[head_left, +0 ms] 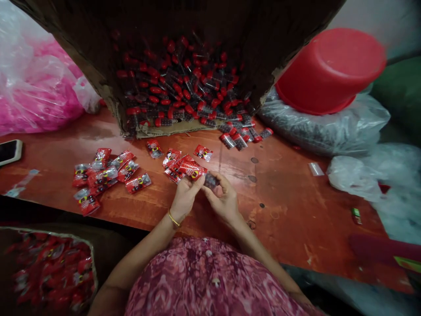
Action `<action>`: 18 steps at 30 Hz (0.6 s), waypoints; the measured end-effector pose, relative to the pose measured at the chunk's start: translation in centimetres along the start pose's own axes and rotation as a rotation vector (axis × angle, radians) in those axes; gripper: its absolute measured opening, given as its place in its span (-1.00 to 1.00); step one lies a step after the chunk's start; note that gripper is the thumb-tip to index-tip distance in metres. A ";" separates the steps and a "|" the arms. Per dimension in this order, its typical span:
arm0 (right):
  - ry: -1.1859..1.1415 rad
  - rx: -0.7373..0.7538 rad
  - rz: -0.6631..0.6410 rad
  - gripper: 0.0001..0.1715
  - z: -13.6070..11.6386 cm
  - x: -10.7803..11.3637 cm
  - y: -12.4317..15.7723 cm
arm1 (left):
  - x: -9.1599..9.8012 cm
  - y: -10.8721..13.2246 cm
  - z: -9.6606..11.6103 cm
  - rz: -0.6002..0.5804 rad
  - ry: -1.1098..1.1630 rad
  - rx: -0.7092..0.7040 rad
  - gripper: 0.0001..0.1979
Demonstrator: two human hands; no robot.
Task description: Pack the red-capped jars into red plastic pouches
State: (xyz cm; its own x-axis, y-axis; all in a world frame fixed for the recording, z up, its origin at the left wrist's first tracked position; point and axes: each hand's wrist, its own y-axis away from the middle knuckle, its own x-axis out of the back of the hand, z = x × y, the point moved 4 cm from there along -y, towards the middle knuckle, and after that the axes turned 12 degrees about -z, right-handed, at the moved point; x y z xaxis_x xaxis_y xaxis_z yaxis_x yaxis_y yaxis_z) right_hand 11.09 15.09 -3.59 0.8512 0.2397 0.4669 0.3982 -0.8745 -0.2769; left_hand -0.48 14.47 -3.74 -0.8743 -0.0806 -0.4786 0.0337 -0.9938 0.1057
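A wide red-brown table [296, 210] fills the view. At its back a big cardboard box [98, 52] lies open on its side, and red-capped vials [177, 87] spill from it. Left of the box is a pink bag [36, 87]. On the right, a red basin [329, 70] sits upside down on a clear bag [329, 127]. A basket [93, 263] of red packs stands low on the left. Loose packets [105, 175] lie on the table, with a phone [9, 151] at the left edge. Near the front edge, the left hand [186, 193] pinches a red packet [192, 169] between thumb and fingers. The right hand [223, 199], fingers curled, holds a dark vial [211, 180] just at this packet.
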 end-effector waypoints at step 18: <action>0.395 0.112 -0.099 -0.82 2.7 3.5 -0.4 | 0.4 -1.2 -1.7 -0.326 -0.697 -0.063 -0.77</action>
State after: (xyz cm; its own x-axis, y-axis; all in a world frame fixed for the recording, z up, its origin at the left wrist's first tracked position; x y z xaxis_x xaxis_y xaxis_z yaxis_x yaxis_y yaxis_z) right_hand 14.86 17.42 -4.12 0.6190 0.1206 0.7761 0.5244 -0.7991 -0.2941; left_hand -0.06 15.47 -5.51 -0.9468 0.2634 0.1847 -0.2691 -0.9631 -0.0060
